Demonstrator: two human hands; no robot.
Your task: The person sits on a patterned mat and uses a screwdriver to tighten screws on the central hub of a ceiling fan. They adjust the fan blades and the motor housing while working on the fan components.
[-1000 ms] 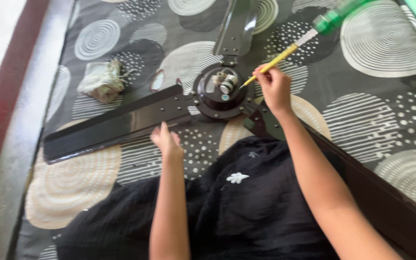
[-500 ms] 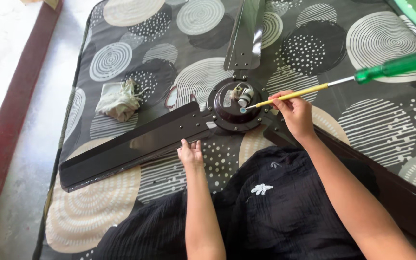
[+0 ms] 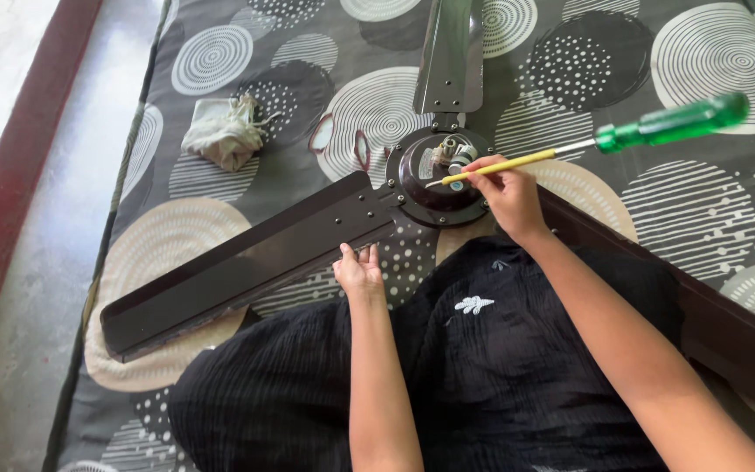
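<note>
right hand (image 3: pixel 507 188) gripping yellow-shafted screwdriver (image 3: pixel 561 150) at dark fan hub (image 3: pixel 437 179), left hand (image 3: pixel 358 271) unclenched, fingers resting on fan blade (image 3: pixel 246 262), crumpled cloth (image 3: pixel 220 133) on patterned mat (image 3: pixel 701 201)

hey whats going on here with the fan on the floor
A person sits on a patterned mat with a dark brown ceiling fan laid in front of them. The right hand holds a screwdriver with a yellow shaft and green handle, its tip at the small parts in the middle of the fan's hub. The left hand rests on the edge of the long blade pointing left. A crumpled cloth lies on the mat further off.
</note>
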